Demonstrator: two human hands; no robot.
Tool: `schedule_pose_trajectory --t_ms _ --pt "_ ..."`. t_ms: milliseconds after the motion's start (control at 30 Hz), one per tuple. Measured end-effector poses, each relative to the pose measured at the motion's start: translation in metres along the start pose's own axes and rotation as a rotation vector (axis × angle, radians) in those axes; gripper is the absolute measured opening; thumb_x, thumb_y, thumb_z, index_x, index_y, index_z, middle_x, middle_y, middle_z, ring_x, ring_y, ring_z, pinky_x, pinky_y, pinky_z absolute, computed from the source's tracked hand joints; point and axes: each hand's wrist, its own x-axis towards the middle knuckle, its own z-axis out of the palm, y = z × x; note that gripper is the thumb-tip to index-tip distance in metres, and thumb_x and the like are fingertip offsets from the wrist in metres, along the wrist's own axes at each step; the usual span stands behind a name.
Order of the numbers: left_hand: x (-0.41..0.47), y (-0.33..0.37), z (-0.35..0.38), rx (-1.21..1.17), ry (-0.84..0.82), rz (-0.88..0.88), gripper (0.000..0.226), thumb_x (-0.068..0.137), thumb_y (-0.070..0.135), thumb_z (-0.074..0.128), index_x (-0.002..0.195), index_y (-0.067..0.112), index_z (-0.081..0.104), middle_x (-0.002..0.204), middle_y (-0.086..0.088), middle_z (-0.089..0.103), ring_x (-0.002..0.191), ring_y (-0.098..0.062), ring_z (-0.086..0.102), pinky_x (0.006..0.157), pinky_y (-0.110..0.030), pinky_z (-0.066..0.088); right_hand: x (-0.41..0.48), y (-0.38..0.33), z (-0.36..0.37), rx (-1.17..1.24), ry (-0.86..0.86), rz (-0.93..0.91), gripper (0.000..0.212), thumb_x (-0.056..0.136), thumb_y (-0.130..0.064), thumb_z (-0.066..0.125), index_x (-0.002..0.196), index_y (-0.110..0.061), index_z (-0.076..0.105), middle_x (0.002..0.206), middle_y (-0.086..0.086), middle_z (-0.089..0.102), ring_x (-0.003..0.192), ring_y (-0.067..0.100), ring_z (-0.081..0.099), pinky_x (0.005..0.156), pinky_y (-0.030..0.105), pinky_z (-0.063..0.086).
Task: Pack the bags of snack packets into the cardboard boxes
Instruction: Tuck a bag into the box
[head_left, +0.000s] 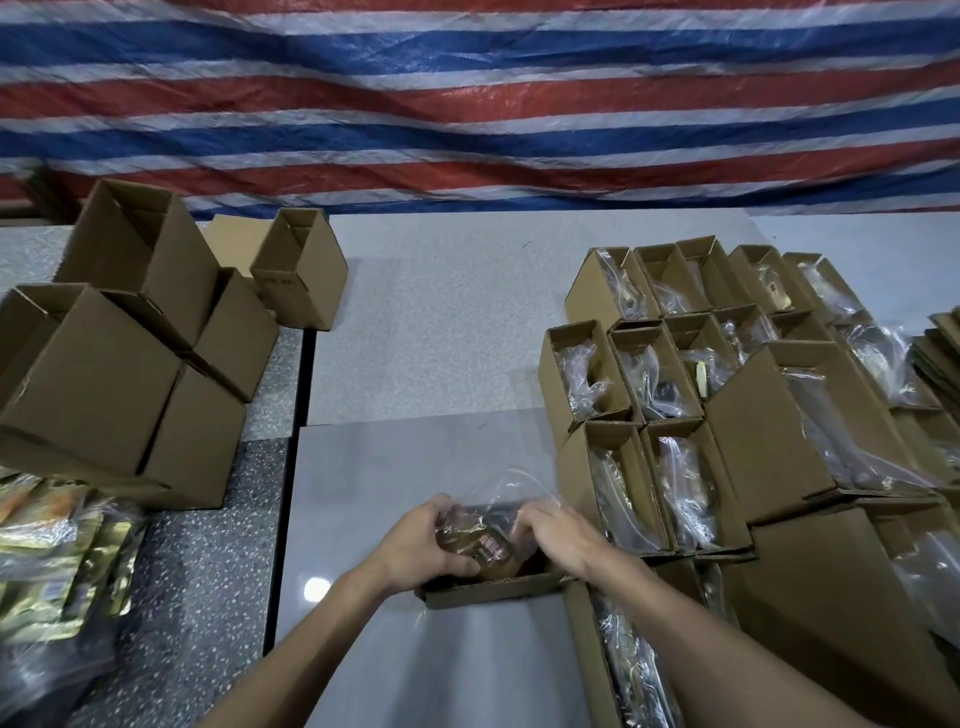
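While over the box (488, 590), snack bag (480, 535) between both hands' (421, 545) clenched grip.

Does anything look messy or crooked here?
Yes. On the right, one filled cardboard box lies tilted across the neat rows, its plastic bag spilling out. The empty boxes on the left are heaped crookedly too.

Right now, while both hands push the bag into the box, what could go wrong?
1. The clear bag of snack packets has loose plastic sticking up above the small box; it may catch on the rim or tear as the left hand and right hand press it down.
2. The box looks shallow and unsupported on the smooth table; it could slide or tip.
3. The filled boxes stand close beside the right hand, so a bump may shift them.
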Motion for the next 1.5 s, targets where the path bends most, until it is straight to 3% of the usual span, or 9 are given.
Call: schedule_pose_trajectory --t_ms 167,367,567,700,800,1000,1200,1333,1500 --pt "0.003 -0.007 0.009 0.269 0.04 0.05 0.027 0.066 0.024 0.083 0.084 0.027 0.064 0.077 0.013 0.066 0.073 -0.004 0.06 0.072 -0.022 0.047 0.001 0.016 -0.002 -0.13 0.046 -0.009 0.033 0.1 -0.027 0.036 0.089 -0.013 0.063 0.101 -0.003 0.06 0.085 0.006 0.054 0.074 0.037 0.043" --pt "0.002 0.0 0.023 0.426 0.0 0.153 0.052 0.068 0.053 0.067 0.119 0.046 0.059 0.07 0.019 0.051 0.081 0.017 0.044 0.094 -0.022 0.02 0.002 0.021 0.002 -0.151 -0.014 -0.078 0.023 0.087 -0.015 0.049 0.084 -0.032 0.065 0.083 -0.005 0.071 0.085 0.009 0.066 0.081 0.032 0.054" --pt "0.007 0.0 0.017 0.508 0.067 0.202 0.022 0.082 0.058 0.065 0.089 0.038 0.058 0.072 0.016 0.057 0.079 -0.006 0.052 0.085 -0.03 0.036 -0.001 0.027 -0.004 -0.034 -0.016 -0.134 0.05 0.066 -0.017 0.041 0.082 -0.058 0.065 0.085 -0.034 0.067 0.09 -0.01 0.062 0.09 0.026 0.05" --pt "0.008 0.002 0.019 0.426 0.152 0.136 0.053 0.07 0.067 0.071 0.076 0.017 0.059 0.06 0.01 0.051 0.061 -0.008 0.047 0.064 -0.027 0.039 -0.001 0.023 -0.001 -0.019 -0.086 -0.134 0.035 0.064 -0.027 0.064 0.097 -0.038 0.066 0.095 -0.009 0.072 0.094 0.006 0.067 0.09 0.038 0.055" --pt "0.008 0.002 0.022 0.363 0.211 0.085 0.049 0.067 0.066 0.075 0.06 0.023 0.053 0.047 0.014 0.047 0.05 -0.005 0.044 0.052 -0.021 0.03 0.0 0.017 0.009 -0.144 -0.047 -0.173 0.06 0.052 -0.049 0.083 0.107 -0.038 0.06 0.11 -0.011 0.051 0.105 0.005 0.056 0.097 0.03 0.049" --pt "0.0 0.003 0.02 0.328 0.122 0.083 0.058 0.065 0.068 0.062 0.096 0.02 0.07 0.078 0.005 0.068 0.079 -0.011 0.062 0.081 -0.03 0.049 -0.004 0.005 0.023 -0.216 0.087 -0.259 0.028 0.062 -0.044 0.079 0.081 -0.04 0.059 0.086 -0.015 0.062 0.082 -0.004 0.056 0.071 0.004 0.041" --pt "-0.003 -0.002 0.008 0.258 -0.101 0.077 0.031 0.067 0.027 0.067 0.097 0.019 0.065 0.086 -0.004 0.067 0.075 -0.01 0.056 0.081 -0.042 0.053 -0.008 0.008 0.019 -0.269 0.106 -0.167 0.043 0.072 -0.05 0.074 0.11 -0.032 0.064 0.104 -0.006 0.069 0.098 0.015 0.063 0.09 0.029 0.051" --pt "0.001 0.001 0.009 0.292 -0.063 0.16 0.041 0.071 0.037 0.072 0.11 0.046 0.065 0.093 0.002 0.067 0.087 -0.013 0.061 0.088 -0.027 0.048 -0.005 0.01 0.015 -0.182 0.038 -0.216 0.032 0.08 -0.037 0.074 0.11 -0.029 0.065 0.1 -0.004 0.069 0.097 0.016 0.063 0.091 0.031 0.051" --pt "0.006 -0.003 0.013 0.282 0.056 0.167 0.039 0.066 0.063 0.071 0.064 0.031 0.049 0.069 0.003 0.055 0.063 -0.009 0.047 0.068 -0.034 0.045 -0.011 0.016 0.004 -0.006 0.058 -0.221 0.029 0.072 -0.028 0.081 0.09 -0.044 0.065 0.069 -0.014 0.065 0.062 -0.004 0.057 0.064 0.022 0.049"
